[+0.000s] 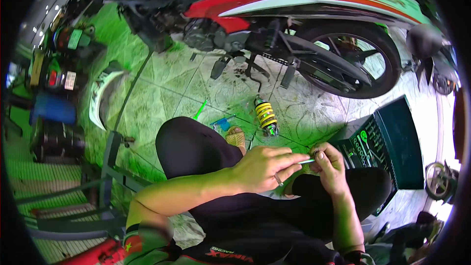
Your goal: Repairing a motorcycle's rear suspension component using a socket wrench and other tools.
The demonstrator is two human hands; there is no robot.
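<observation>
My left hand [267,169], a ring on one finger, is closed in front of my chest. Its fingertips pinch a thin, pale rod-like tool [307,161] that points toward the other hand. My right hand [331,167] is closed too, with thumb and fingers around a small dark part, mostly hidden by the fingers. The rod's tip meets the right thumb area, and I cannot tell whether it touches the part. On the tiles beyond my hands lies a shock absorber [266,118] with a yellow spring. Left of it are a blue object [224,122] and a bright green stick-like tool [200,110].
A red, white and black motorbike [274,39] stands across the far side, its rear wheel [351,59] at right. A dark open tool case [397,142] sits by my right knee. A white curved panel [101,99] and a metal frame [110,167] are at left.
</observation>
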